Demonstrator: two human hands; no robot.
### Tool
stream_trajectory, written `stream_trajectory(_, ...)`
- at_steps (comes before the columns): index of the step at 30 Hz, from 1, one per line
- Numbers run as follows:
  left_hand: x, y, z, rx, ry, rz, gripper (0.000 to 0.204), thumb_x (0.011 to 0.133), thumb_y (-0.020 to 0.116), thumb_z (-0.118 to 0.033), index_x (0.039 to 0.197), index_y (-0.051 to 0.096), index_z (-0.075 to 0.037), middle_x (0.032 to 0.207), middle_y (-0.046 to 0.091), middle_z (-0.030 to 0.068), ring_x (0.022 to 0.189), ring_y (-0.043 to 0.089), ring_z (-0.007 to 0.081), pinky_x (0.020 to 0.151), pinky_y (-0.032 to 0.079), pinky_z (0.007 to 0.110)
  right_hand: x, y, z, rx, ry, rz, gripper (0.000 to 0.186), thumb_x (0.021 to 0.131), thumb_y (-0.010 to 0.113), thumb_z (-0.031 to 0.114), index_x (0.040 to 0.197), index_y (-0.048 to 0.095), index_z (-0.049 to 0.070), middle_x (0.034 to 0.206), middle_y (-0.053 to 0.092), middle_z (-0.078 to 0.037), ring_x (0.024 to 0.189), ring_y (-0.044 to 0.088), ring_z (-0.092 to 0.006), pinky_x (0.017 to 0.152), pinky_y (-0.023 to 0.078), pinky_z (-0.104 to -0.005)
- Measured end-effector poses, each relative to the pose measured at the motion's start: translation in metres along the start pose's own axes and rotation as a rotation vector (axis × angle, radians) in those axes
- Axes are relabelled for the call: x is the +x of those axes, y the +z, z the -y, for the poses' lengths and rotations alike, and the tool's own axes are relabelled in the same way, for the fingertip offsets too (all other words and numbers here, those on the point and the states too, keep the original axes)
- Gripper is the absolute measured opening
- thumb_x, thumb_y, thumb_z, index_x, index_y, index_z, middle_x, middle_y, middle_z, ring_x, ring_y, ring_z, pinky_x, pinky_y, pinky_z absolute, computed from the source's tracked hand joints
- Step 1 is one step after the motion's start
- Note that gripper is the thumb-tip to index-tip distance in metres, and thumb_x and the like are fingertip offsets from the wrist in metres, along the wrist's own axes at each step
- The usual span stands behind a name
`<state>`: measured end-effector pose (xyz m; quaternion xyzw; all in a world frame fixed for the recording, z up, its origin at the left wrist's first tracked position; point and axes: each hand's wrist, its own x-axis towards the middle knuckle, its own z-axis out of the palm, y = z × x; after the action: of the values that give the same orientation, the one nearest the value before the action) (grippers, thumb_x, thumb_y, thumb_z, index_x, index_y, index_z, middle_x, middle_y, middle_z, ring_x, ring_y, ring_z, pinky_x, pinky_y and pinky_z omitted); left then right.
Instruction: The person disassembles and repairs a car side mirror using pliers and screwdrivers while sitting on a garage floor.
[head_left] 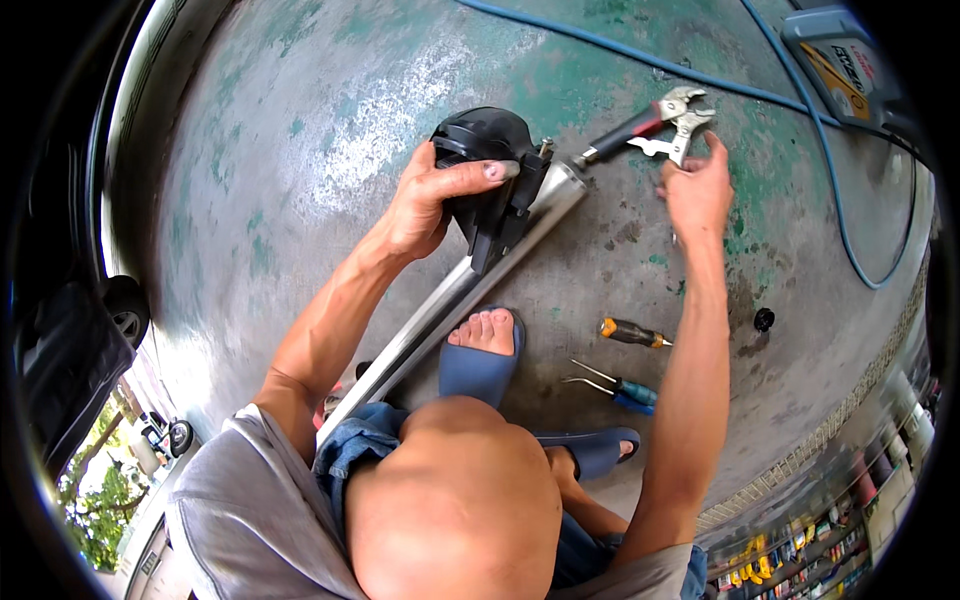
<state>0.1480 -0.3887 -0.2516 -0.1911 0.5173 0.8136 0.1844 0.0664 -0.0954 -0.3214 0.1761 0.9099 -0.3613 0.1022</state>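
Worn green concrete floor (330, 130): left hand (425, 205) fingers clamp black end cap (485, 165) on silver bar (440, 310); right hand (697, 190) fingers hang loosely curled.

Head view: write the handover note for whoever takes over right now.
Left hand: gripping the black plastic housing at the top of a long silver metal bar, which slants down past the person's knee.
Right hand: at the pliers on the concrete floor, fingertips at the jaws; whether it grips them cannot be told.
Nearby: a screwdriver with an orange and black handle, a blue-handled tool, a small black cap, a blue hose.
Done: cannot tell. Left: housing is on the bar.
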Motion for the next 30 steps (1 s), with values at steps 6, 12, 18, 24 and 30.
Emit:
stream_trajectory(6,-0.014,0.011,0.034,0.017,-0.031,0.045,0.031,0.086,0.075,-0.016,0.110,0.070,0.003,0.095,0.073,0.0093,0.085,0.069,0.0157,0.079,0.056,0.030,-0.016,-0.038,-0.062,0.405,0.076,-0.104,0.060,0.090,0.068,0.000,0.145,0.046,-0.002,0.096,0.073,-0.012,0.068,0.067,-0.0136,0.054,0.054,-0.0285)
stream_trajectory(12,-0.036,0.021,0.049,0.019,-0.086,0.065,0.034,0.084,0.077,-0.012,0.113,0.067,0.003,0.099,0.073,0.0098,0.089,0.069,0.0171,0.083,0.056,0.030,-0.021,-0.076,-0.091,0.626,0.072,-0.305,0.057,0.092,0.071,0.004,0.143,0.047,-0.008,0.094,0.071,-0.010,0.067,0.062,-0.0132,0.050,0.045,-0.0237)
stream_trajectory(18,-0.059,0.039,0.044,-0.058,-0.120,0.110,0.039,0.082,0.076,-0.011,0.118,0.065,0.002,0.099,0.072,0.0089,0.089,0.069,0.0173,0.085,0.055,0.031,-0.009,-0.120,-0.129,0.358,0.129,-0.190,0.053,0.093,0.071,0.007,0.142,0.053,-0.002,0.091,0.072,-0.006,0.063,0.059,-0.0103,0.054,0.046,-0.0243)
stream_trajectory(24,-0.073,0.069,0.060,0.214,-0.220,0.319,0.082,0.076,0.086,-0.014,0.145,0.046,0.000,0.126,0.062,0.0113,0.118,0.058,0.0202,0.105,0.044,0.034,-0.012,-0.102,-0.150,-0.107,0.047,-0.210,0.045,0.094,0.069,0.017,0.137,0.062,0.004,0.096,0.076,-0.012,0.077,0.073,-0.0193,0.075,0.055,-0.0333)
stream_trajectory(30,-0.065,0.076,0.103,0.789,-0.018,0.371,0.088,0.072,0.088,-0.027,0.145,0.045,-0.004,0.133,0.058,0.0194,0.123,0.059,0.0300,0.106,0.046,0.039,0.006,-0.102,-0.152,-0.387,0.033,-0.390,0.045,0.094,0.068,0.029,0.133,0.064,0.006,0.107,0.077,-0.014,0.106,0.072,-0.0328,0.095,0.053,-0.0393)
